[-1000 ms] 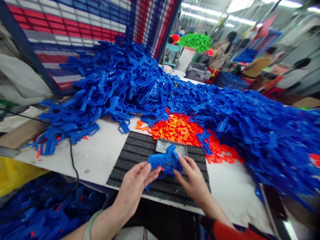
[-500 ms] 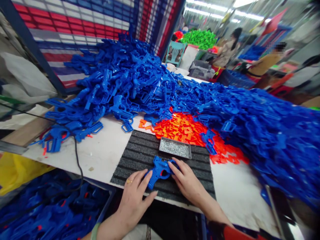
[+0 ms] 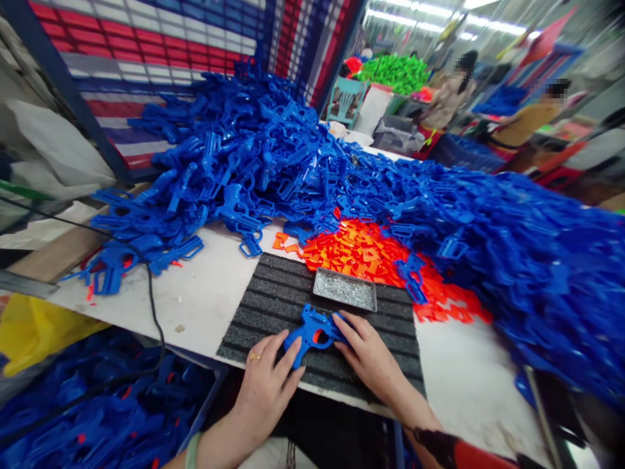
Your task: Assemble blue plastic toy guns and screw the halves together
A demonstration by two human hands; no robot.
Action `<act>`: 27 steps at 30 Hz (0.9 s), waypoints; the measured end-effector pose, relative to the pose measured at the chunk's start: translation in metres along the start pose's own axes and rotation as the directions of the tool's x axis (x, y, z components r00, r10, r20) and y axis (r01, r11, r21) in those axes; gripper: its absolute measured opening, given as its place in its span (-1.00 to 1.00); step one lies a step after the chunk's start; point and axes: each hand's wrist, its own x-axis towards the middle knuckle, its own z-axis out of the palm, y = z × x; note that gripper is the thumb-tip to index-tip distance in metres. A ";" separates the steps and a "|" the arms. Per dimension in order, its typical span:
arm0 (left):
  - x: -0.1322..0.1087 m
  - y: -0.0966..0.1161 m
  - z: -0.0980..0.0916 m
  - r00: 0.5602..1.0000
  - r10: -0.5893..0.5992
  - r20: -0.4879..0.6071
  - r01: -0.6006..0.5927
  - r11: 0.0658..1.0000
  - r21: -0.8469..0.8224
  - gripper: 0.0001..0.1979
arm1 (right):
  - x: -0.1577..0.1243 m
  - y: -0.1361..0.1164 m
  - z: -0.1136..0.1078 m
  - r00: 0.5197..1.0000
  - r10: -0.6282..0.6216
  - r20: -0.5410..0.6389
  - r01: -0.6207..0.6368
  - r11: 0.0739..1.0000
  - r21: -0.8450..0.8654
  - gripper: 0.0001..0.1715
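A blue plastic toy gun point(image 3: 311, 331) with a bit of orange showing at its trigger lies on a ribbed dark grey mat point(image 3: 263, 293). My left hand point(image 3: 266, 381), with a ring on one finger, holds the grip end between fingers and thumb. At the barrel end, my right hand point(image 3: 366, 352) has its fingers closed over the toy gun, covering that part. Just beyond it on the mat sits a small shallow tray point(image 3: 375, 301) filled with tiny silvery metal pieces. Small flat orange plastic parts point(image 3: 359, 251) are heaped behind the tray.
Blue toy gun parts point(image 3: 273, 143) are piled across the back and right of the white table point(image 3: 195, 306). A black cable point(image 3: 152, 306) hangs over the left edge, above a bin of blue pieces point(image 3: 112, 404). Other people point(image 3: 452, 98) sit in the right background.
The camera view has shifted slightly. My left thumb has drawn a little nearer the toy gun; both hands stay on it, and it lies in nearly the same place.
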 end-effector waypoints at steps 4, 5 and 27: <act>0.001 -0.001 -0.001 1.000 0.015 0.009 -0.015 1.000 0.019 -0.59 | -0.001 -0.002 0.002 0.999 0.033 -0.014 -0.034 0.999 -0.009 -0.44; 0.001 -0.001 -0.001 1.000 0.022 0.015 -0.022 0.999 0.028 -0.59 | -0.002 -0.003 0.003 0.999 0.048 -0.017 -0.048 0.999 -0.004 -0.44; 0.019 -0.003 -0.023 0.995 0.069 0.066 -0.073 0.996 0.048 -0.59 | 0.001 -0.001 -0.005 0.925 0.312 -0.217 -0.281 0.946 0.162 -0.56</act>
